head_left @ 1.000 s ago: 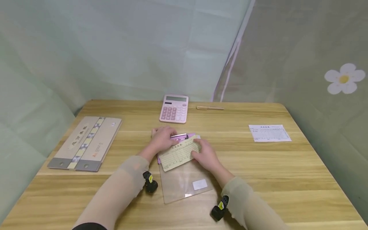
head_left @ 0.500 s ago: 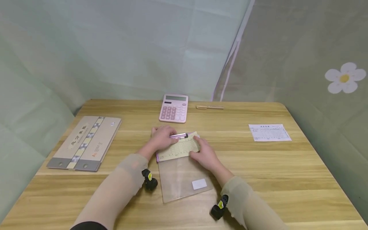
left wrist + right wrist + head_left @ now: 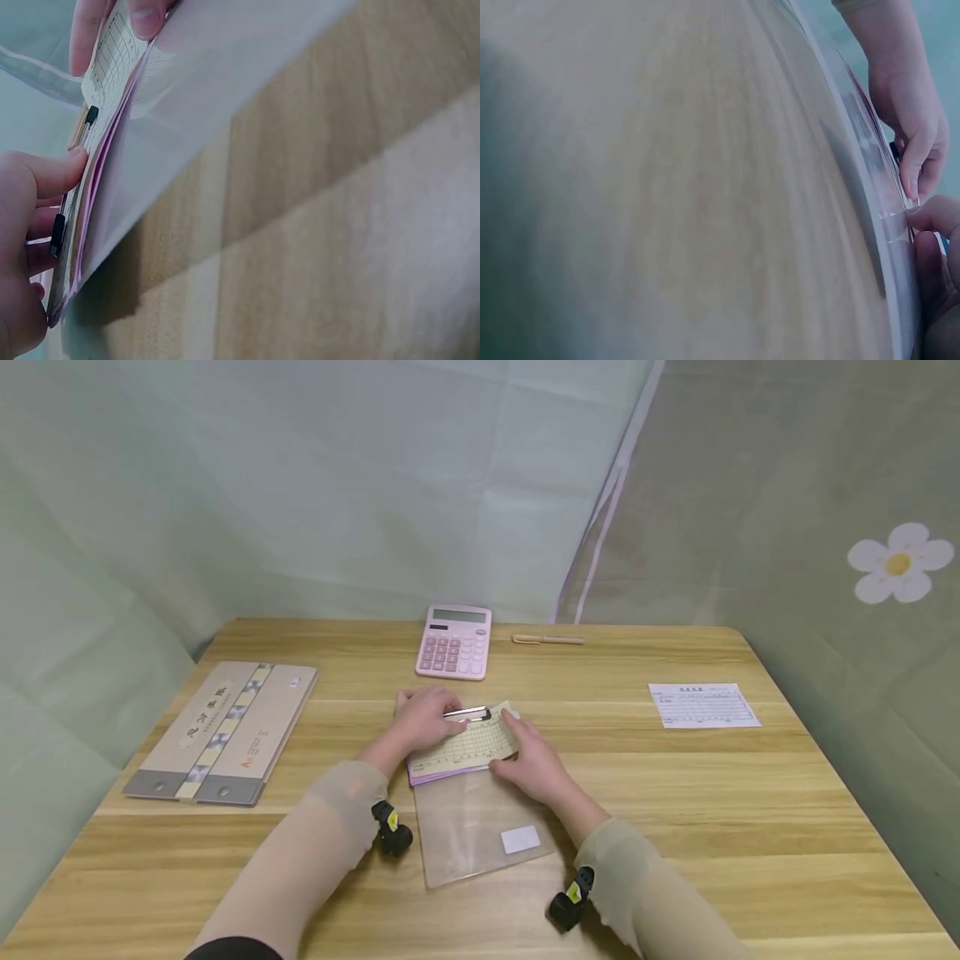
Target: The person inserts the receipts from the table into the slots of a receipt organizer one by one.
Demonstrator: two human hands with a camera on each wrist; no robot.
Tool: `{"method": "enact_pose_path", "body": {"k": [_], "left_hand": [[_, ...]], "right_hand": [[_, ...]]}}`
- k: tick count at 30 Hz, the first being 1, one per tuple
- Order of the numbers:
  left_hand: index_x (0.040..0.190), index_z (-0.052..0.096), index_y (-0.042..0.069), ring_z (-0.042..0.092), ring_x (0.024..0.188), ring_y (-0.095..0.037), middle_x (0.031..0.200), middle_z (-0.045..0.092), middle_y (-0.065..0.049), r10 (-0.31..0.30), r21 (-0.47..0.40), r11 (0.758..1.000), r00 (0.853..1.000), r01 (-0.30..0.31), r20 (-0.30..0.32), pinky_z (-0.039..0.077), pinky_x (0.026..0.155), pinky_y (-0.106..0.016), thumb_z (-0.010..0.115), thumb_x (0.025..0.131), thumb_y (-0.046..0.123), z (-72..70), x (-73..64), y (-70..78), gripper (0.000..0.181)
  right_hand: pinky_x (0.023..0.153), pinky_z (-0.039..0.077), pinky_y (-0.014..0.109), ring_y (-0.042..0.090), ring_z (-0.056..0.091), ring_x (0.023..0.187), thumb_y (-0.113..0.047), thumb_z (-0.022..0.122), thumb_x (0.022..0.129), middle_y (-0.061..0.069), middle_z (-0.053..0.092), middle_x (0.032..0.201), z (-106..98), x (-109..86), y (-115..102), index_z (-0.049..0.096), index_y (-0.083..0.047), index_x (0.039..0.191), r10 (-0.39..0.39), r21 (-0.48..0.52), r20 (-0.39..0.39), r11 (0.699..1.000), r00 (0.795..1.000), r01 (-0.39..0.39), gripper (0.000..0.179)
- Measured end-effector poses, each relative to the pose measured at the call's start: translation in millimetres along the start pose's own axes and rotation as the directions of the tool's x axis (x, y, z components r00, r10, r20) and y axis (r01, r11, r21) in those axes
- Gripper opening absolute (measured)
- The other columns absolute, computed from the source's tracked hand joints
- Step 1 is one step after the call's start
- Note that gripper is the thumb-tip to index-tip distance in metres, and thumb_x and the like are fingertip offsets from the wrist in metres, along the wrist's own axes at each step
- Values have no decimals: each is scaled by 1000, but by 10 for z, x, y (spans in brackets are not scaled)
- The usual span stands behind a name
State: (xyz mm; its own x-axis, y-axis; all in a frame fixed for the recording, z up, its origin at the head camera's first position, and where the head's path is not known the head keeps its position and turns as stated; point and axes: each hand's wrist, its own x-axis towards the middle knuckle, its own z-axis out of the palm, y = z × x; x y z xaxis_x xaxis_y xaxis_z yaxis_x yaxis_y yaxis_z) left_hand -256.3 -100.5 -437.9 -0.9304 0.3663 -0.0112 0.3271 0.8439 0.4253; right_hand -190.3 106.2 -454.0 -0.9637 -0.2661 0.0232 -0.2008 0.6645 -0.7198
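A clear plastic folder (image 3: 480, 835) with a white label lies on the table, a metal clip (image 3: 469, 715) with black ends at its top. Purple paper (image 3: 442, 774) shows beneath a yellow printed slip (image 3: 468, 746), whose top edge lies at the clip. My left hand (image 3: 423, 718) grips the clip end of the folder; in the left wrist view its thumb lies over the clip and its fingers curl behind. At the right, my right hand (image 3: 536, 764) pinches the yellow slip's edge between thumb and fingers. The right hand's fingers (image 3: 146, 19) also show in the left wrist view.
Beyond the folder sits a pink calculator (image 3: 453, 643), with a tan pen (image 3: 547, 641) to its right. A white printed form (image 3: 703, 706) lies at the right. A beige binder (image 3: 217, 735) rests at the left. Curtains (image 3: 375, 485) hang behind the table.
The yellow slip has moved up and left and straightened, from tilted across the folder to lying over the purple paper at the clip. My right hand has shifted slightly left; my left hand has barely moved.
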Motion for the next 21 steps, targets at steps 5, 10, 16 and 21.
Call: {"method": "enact_pose_path", "body": {"k": [5, 10, 16, 21], "left_hand": [[101, 67, 15, 51, 98, -23, 96, 59, 1, -2, 2, 1000, 1000, 2, -12, 17, 99, -52, 70, 81, 37, 12, -10, 7, 30], [102, 67, 15, 51, 99, -24, 98, 60, 0, -4, 25, 1000, 1000, 4, -17, 18, 98, -53, 71, 80, 37, 12, -30, 10, 32], [105, 66, 16, 50, 102, -24, 101, 59, 1, 35, 67, 997, 999, -33, -28, 20, 98, -51, 68, 81, 42, 49, -24, -13, 35], [109, 64, 16, 47, 106, -24, 106, 58, 0, 60, 54, 997, 997, -58, -41, 23, 96, -49, 66, 83, 45, 80, -44, -72, 39]], "right_hand": [[103, 34, 47, 35, 42, 124, -22, 74, 75, 22, 36, 142, 6, 0, 2, 32, -7, 145, -5, 12, -11, 1000, 1000, 5, 83], [92, 45, 43, 30, 57, 104, -21, 73, 77, 20, 37, 140, -7, 2, 24, 30, -6, 145, 27, 132, -3, 991, 1000, -26, 82], [45, 46, 29, 20, 55, 51, -14, 70, 81, 19, 61, 83, -229, -54, 90, 30, -7, 145, 113, 378, -20, 921, 993, -97, 75], [48, 47, 26, 18, 56, 59, -16, 66, 87, 22, 58, 104, -622, -134, 292, 33, -5, 143, 127, 324, -55, 940, 990, -102, 66]]}}
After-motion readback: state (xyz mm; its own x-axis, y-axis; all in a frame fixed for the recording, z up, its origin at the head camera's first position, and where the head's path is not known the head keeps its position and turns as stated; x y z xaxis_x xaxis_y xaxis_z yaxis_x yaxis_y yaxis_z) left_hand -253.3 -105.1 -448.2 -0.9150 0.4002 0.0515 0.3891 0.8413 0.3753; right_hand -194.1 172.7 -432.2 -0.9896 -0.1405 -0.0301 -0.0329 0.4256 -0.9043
